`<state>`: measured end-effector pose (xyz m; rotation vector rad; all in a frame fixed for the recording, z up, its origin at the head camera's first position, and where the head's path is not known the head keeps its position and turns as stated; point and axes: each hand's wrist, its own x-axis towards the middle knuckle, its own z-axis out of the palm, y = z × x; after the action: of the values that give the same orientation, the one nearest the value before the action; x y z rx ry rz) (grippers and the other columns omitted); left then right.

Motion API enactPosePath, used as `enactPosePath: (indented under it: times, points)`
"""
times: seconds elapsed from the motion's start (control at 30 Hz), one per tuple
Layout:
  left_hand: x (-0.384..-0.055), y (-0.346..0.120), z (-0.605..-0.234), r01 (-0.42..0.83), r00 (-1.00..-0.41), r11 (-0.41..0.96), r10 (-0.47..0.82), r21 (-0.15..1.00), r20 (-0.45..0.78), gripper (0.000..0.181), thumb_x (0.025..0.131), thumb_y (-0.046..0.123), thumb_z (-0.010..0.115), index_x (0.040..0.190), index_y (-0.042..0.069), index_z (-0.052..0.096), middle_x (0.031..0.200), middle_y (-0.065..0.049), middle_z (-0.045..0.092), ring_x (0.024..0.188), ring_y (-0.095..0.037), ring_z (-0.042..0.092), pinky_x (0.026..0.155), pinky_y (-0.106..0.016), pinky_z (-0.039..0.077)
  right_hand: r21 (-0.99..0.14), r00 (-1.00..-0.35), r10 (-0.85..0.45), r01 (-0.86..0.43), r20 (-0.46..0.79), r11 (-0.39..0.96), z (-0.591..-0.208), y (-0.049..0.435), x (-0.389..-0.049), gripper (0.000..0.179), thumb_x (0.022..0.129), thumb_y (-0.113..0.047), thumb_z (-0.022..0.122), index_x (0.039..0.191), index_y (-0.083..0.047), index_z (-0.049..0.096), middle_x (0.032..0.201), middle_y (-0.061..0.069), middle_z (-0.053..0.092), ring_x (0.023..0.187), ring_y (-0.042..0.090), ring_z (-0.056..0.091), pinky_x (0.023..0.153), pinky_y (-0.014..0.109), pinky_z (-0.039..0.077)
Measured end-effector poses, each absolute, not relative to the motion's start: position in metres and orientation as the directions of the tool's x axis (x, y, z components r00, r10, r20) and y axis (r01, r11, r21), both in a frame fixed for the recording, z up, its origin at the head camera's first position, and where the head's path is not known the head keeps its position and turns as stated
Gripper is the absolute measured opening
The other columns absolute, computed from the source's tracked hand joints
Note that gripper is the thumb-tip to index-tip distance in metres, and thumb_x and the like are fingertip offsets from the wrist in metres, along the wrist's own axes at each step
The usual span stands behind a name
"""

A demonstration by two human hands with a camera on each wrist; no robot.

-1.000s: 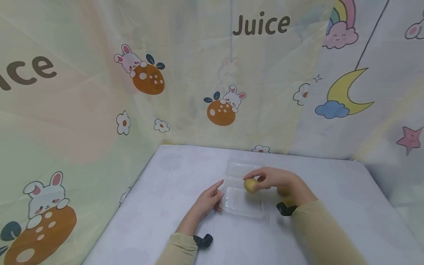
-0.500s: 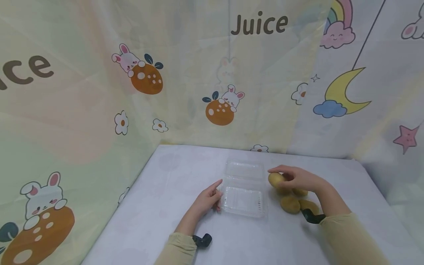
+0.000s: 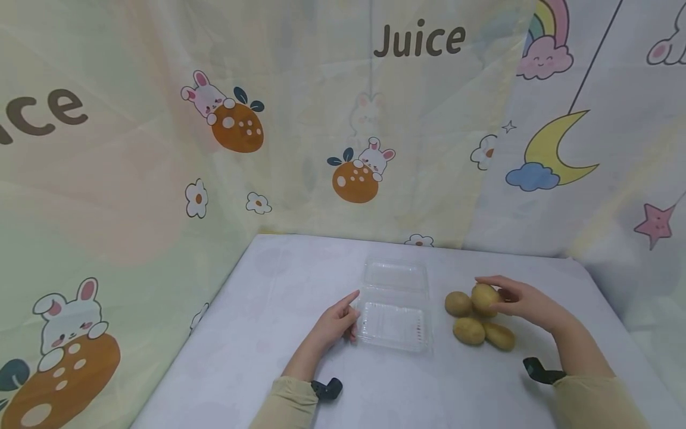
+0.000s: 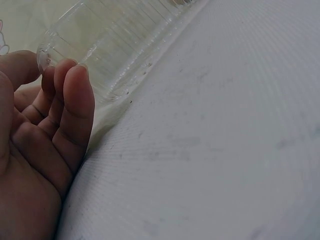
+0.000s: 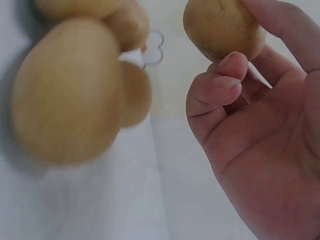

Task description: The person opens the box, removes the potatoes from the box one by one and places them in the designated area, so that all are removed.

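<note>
A potato [image 3: 485, 299] is gripped between the thumb and fingers of my right hand [image 3: 527, 301], at the back right of a group of potatoes. In the right wrist view this potato [image 5: 223, 27] sits at the fingertips, apart from a large blurred potato [image 5: 70, 92] nearby. A clear plastic container [image 3: 393, 325] lies with its lid [image 3: 396, 275] opened away to the back. My left hand [image 3: 334, 325] is at the container's left edge. In the left wrist view its thumb and fingertips meet the container's rim [image 4: 45, 52] at the corner.
Beside the held one, a round potato [image 3: 458, 304], an oval potato [image 3: 468, 331] and a longer potato [image 3: 499, 336] lie right of the container on the white table [image 3: 289, 286]. Printed cloth walls [image 3: 300, 119] stand at the back and sides.
My right hand has moved right, from over the container to the potato group, carrying a potato. The potatoes below now show more fully. The left hand and container have stayed put.
</note>
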<state>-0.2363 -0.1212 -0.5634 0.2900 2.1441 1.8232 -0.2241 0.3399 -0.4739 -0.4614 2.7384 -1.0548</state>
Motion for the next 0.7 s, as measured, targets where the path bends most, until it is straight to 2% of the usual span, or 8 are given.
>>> enactPosePath:
  times: [0.13, 0.2, 0.27, 0.37, 0.53, 0.57, 0.63, 0.7]
  points:
    - [-0.236, -0.121, -0.563, -0.046, -0.933, 0.170, 0.345, 0.984, -0.103, 0.056, 0.098, 0.025, 0.061, 0.150, 0.030, 0.042, 0.076, -0.004, 0.059, 0.059, -0.018, 0.063, 0.059, -0.033, 0.057, -0.689, -0.954, -0.292, -0.172, -0.060, 0.704, -0.484, 0.358, -0.216, 0.062, 0.094, -0.044, 0.065, 0.150, -0.025, 0.043, 0.151, 0.016, 0.043, 0.127, 0.045, 0.050, 0.087, 0.043, 0.053]
    - [-0.236, -0.121, -0.563, -0.050, -0.934, 0.170, 0.342, 0.984, -0.106, 0.056, 0.098, 0.025, 0.061, 0.150, 0.030, 0.042, 0.077, -0.004, 0.059, 0.060, -0.017, 0.063, 0.059, -0.032, 0.057, -0.699, -0.963, -0.257, -0.131, -0.078, 0.703, -0.489, 0.367, -0.211, 0.064, 0.095, -0.044, 0.064, 0.151, -0.022, 0.041, 0.153, 0.020, 0.040, 0.131, 0.053, 0.044, 0.086, 0.043, 0.054]
    - [-0.236, -0.121, -0.564, -0.049, -0.933, 0.169, 0.343, 0.984, -0.105, 0.056, 0.099, 0.025, 0.061, 0.151, 0.030, 0.041, 0.077, -0.003, 0.059, 0.060, -0.017, 0.063, 0.059, -0.032, 0.058, -0.698, -0.972, -0.214, -0.083, -0.102, 0.711, -0.495, 0.374, -0.207, 0.065, 0.095, -0.046, 0.063, 0.151, -0.022, 0.041, 0.153, 0.022, 0.038, 0.133, 0.054, 0.041, 0.083, 0.037, 0.053]
    - [-0.236, -0.121, -0.564, -0.048, -0.933, 0.165, 0.345, 0.985, -0.103, 0.056, 0.099, 0.026, 0.060, 0.151, 0.029, 0.041, 0.077, -0.003, 0.059, 0.061, -0.017, 0.063, 0.059, -0.032, 0.058, -0.703, -0.977, -0.178, -0.042, -0.121, 0.710, -0.505, 0.383, -0.202, 0.066, 0.095, -0.046, 0.062, 0.151, -0.020, 0.040, 0.154, 0.024, 0.035, 0.133, 0.055, 0.041, 0.081, 0.036, 0.052]
    - [-0.237, -0.121, -0.566, -0.046, -0.931, 0.162, 0.350, 0.986, -0.101, 0.057, 0.098, 0.026, 0.060, 0.151, 0.029, 0.040, 0.078, -0.003, 0.059, 0.061, -0.016, 0.062, 0.059, -0.032, 0.058, -0.685, -0.982, -0.156, -0.039, -0.109, 0.727, -0.520, 0.392, -0.201, 0.065, 0.095, -0.045, 0.063, 0.150, -0.017, 0.042, 0.152, 0.029, 0.036, 0.129, 0.057, 0.044, 0.089, 0.055, 0.051]
    - [-0.237, -0.121, -0.566, -0.041, -0.931, 0.159, 0.353, 0.986, -0.096, 0.057, 0.098, 0.026, 0.061, 0.152, 0.028, 0.040, 0.078, -0.003, 0.059, 0.060, -0.017, 0.062, 0.059, -0.033, 0.058, -0.679, -0.983, -0.148, -0.037, -0.106, 0.733, -0.523, 0.393, -0.202, 0.065, 0.095, -0.045, 0.063, 0.149, -0.017, 0.043, 0.151, 0.030, 0.037, 0.128, 0.056, 0.045, 0.089, 0.055, 0.051]
    - [-0.238, -0.122, -0.567, -0.042, -0.930, 0.164, 0.354, 0.986, -0.099, 0.058, 0.098, 0.028, 0.061, 0.152, 0.028, 0.040, 0.078, -0.003, 0.059, 0.060, -0.017, 0.062, 0.059, -0.032, 0.058, -0.674, -0.985, -0.140, -0.036, -0.101, 0.738, -0.529, 0.395, -0.202, 0.065, 0.094, -0.045, 0.064, 0.148, -0.016, 0.044, 0.150, 0.030, 0.039, 0.127, 0.055, 0.047, 0.087, 0.049, 0.053]
    - [-0.238, -0.122, -0.567, -0.042, -0.929, 0.164, 0.357, 0.986, -0.099, 0.059, 0.098, 0.029, 0.061, 0.153, 0.027, 0.039, 0.077, -0.003, 0.059, 0.060, -0.017, 0.062, 0.058, -0.033, 0.058, -0.672, -0.986, -0.134, -0.033, -0.099, 0.740, -0.532, 0.396, -0.203, 0.065, 0.093, -0.045, 0.065, 0.148, -0.016, 0.046, 0.148, 0.028, 0.042, 0.127, 0.053, 0.048, 0.081, 0.036, 0.054]
